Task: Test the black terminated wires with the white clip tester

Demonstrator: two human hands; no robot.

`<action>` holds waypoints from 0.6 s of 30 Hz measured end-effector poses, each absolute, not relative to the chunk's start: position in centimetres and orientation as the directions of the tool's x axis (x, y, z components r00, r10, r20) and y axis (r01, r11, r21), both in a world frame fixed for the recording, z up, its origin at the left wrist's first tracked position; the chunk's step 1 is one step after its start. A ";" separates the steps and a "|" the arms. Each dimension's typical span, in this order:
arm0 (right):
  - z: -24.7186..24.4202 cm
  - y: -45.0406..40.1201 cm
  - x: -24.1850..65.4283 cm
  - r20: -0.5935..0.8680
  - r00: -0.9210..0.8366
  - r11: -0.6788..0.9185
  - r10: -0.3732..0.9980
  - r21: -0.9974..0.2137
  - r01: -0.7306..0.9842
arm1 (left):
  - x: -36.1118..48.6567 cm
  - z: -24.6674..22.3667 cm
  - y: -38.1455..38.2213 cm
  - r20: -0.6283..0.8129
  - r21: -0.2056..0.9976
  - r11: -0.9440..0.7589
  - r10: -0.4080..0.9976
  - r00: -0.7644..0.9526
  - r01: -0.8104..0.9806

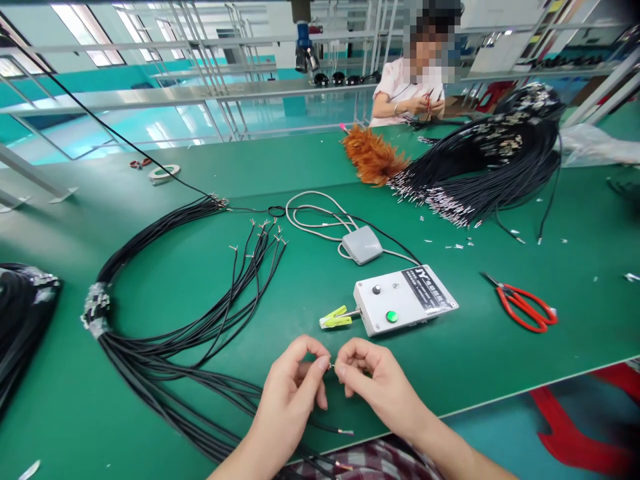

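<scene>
Left hand (293, 377) and right hand (373, 380): thumb and index fingers of each pinch a fine, pale wire end (332, 365), positioned above the table (475, 347) near its front edge. Bundled black cables (145, 352) curve leftward. Control box (406, 300) sits just beyond. Bare surface extends rightward to red-handled cutters (523, 302).

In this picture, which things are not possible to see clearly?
Head view:
Thin piece between left hand and right hand: too small; the fingers may hide part.
Black bundle at far left: cut off by the left edge.
Small print on the label of the grey box: too small.
Red shape, lower right: blurred, cut off by the right edge.
</scene>
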State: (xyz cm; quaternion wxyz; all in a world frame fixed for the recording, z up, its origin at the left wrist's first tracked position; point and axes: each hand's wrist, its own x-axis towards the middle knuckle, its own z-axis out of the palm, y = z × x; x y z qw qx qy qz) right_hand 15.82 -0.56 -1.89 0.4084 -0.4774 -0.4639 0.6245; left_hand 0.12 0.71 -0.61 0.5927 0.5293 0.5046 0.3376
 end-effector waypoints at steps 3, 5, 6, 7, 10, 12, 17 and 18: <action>-2.0 -0.5 16.6 -0.103 -0.211 -0.069 0.972 -0.984 0.165 | -0.1 -1.4 0.4 -0.156 0.976 0.116 0.964 0.215 0.186; -2.0 -0.6 17.0 -0.038 -0.221 0.031 0.975 -0.954 0.299 | -0.2 -1.9 0.4 -0.163 0.979 0.133 0.966 0.199 0.155; -1.9 -0.7 17.2 -0.008 -0.223 0.078 0.975 -0.926 0.369 | -0.2 -2.1 0.4 -0.182 0.978 0.156 0.963 0.200 0.139; -1.9 -0.8 17.3 0.029 -0.225 0.129 0.974 -0.886 0.445 | -0.1 -2.3 0.4 -0.196 0.976 0.172 0.959 0.202 0.130; -1.6 -0.8 17.0 0.197 -0.282 0.338 0.939 -0.680 0.651 | -0.2 -2.3 0.5 -0.155 0.980 0.123 0.964 0.217 0.157; -1.5 -0.5 16.8 0.303 -0.378 0.484 0.875 -0.515 0.708 | -0.4 -2.2 0.5 -0.056 0.975 -0.002 0.966 0.251 0.224; -1.2 1.0 17.7 0.456 -0.547 0.693 0.702 -0.262 0.671 | -1.0 -2.0 0.8 0.072 0.926 -0.193 0.934 0.350 0.326; -1.0 1.4 18.0 0.473 -0.544 0.695 0.693 -0.237 0.679 | -1.1 -2.1 1.0 0.059 0.934 -0.166 0.945 0.321 0.316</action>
